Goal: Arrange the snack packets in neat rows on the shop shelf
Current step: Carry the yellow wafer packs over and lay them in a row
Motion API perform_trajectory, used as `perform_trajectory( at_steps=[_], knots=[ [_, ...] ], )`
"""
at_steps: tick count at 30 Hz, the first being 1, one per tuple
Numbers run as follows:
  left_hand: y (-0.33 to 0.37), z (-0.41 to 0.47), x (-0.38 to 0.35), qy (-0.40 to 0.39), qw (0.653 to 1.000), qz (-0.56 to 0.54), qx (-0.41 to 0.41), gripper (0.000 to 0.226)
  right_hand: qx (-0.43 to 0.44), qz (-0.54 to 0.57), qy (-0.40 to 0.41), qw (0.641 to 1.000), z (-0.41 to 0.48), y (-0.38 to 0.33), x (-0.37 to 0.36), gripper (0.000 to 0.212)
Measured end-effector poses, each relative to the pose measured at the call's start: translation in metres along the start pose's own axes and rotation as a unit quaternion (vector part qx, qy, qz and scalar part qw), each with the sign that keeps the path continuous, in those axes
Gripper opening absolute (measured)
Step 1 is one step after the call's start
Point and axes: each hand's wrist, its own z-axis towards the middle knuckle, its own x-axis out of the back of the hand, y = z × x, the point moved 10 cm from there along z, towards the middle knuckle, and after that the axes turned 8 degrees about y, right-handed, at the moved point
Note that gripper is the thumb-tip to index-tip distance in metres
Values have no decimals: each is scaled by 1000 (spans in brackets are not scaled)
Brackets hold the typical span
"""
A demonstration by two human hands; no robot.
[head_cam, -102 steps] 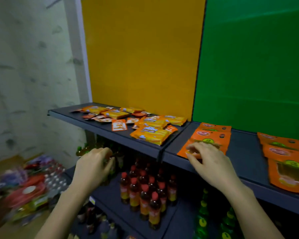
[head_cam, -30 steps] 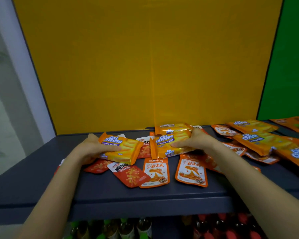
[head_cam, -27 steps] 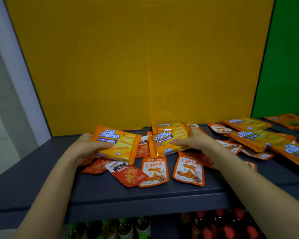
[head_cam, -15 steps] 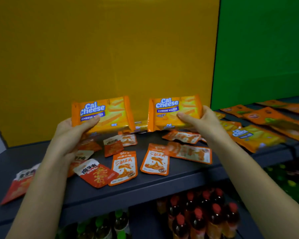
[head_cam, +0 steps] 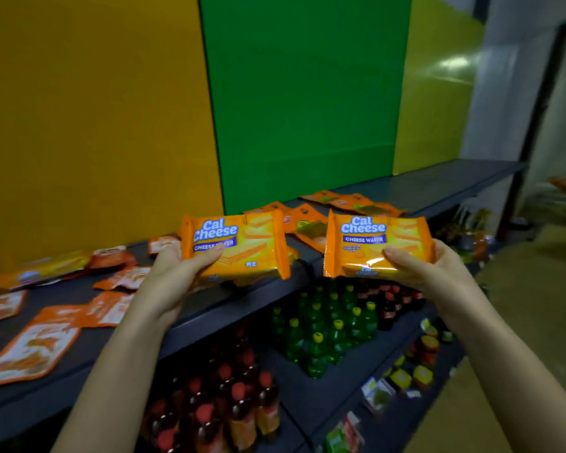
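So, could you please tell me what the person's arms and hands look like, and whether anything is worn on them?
Both forearms are bare as far as the frame shows. No sleeves, gloves, watch, bracelets or rings are visible on the left hand or the right hand.

We hold the left packet (head_cam: 239, 246) in our left hand (head_cam: 172, 281) and the right packet (head_cam: 373, 246) in our right hand (head_cam: 430, 273), side by side and apart, before the shelf (head_cam: 438, 188). Sachets (head_cam: 30, 348) lie scattered on it at left, pouches (head_cam: 350, 202) behind the packets. Bottles (head_cam: 324, 322) stand on the lower shelf (head_cam: 337, 385) beneath.
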Motion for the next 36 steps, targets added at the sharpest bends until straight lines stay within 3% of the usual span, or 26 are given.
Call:
perform_trajectory(
  at_steps=[6, 14, 26, 36],
  knots=[
    [-60, -10, -140, -53, 998, 12, 39, 8, -23, -27, 76, 996, 31, 27, 141, 38],
    [-120, -18, -285, -111, 990, 37, 83, 16, -40, -55, 132, 989, 85, 50, 255, 50],
    [-148, 77, -467, -133, 989, -18, 66, 26, -27, -69, 141, 987, 244, 73, 323, 51],
    [-161, 192, -582, -88, 994, -32, 62, 30, -9, -52, 79, 995, 417, 86, 320, 48]
  ],
)
